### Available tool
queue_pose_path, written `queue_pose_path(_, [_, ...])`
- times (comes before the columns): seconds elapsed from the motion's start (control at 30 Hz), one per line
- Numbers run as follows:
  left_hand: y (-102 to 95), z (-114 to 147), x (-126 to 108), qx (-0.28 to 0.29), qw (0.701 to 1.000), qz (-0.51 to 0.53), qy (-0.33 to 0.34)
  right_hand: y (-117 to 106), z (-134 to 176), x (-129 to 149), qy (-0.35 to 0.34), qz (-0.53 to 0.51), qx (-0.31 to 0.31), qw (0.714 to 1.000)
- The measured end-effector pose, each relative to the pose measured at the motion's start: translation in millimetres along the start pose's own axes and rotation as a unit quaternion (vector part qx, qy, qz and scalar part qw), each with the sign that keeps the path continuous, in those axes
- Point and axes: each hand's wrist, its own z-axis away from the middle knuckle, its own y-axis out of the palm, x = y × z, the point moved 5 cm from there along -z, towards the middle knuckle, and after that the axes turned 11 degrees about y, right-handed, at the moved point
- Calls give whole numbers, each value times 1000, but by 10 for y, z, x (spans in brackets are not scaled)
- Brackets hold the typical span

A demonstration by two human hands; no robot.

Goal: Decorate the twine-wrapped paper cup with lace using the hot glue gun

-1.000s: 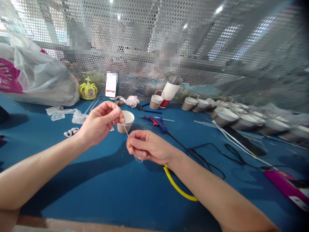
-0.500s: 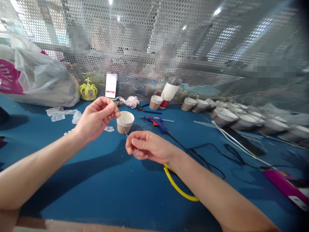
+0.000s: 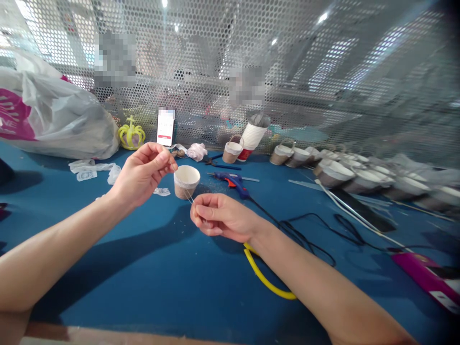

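Observation:
Between my two hands a thin, pale strand (image 3: pixel 186 192) runs slantwise, pulled roughly straight; whether it is thread or wire I cannot tell. My left hand (image 3: pixel 143 172) pinches its upper end between thumb and fingertips. Lower and to the right, my right hand (image 3: pixel 223 216) grips the other end, fingers curled. Just behind the strand, a small paper cup (image 3: pixel 187 178) stands upright on the table, white inside and brown outside. Neither hand seems to touch the cup.
On the blue table (image 3: pixel 151 278) lie a blue glue gun (image 3: pixel 233 181) with a black cord, pliers (image 3: pixel 212 161) and a yellow tube (image 3: pixel 268 282). Several small baskets (image 3: pixel 334 172) line the right; a stack of cups (image 3: pixel 254 134), phone (image 3: pixel 166 127) and plastic bag (image 3: pixel 64 115) stand behind.
My right hand has shifted slightly right and up. My left hand has moved a little up and left. Both still hold the strand.

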Motion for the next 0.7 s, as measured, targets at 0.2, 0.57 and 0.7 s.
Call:
queue_pose_path(0.2, [-5, -13, -10, -7, 1000, -7, -1, 0, -9, -7, 4, -15, -6, 1000])
queue_pose_path(0.57, [-30, -22, -34, -13, 1000, -17, 6, 10, -13, 2, 2, -27, 3, 1000])
queue_pose_path(0.7, [-68, -53, -45, -19, 999, -16, 20, 14, -13, -8, 14, -27, 7, 1000])
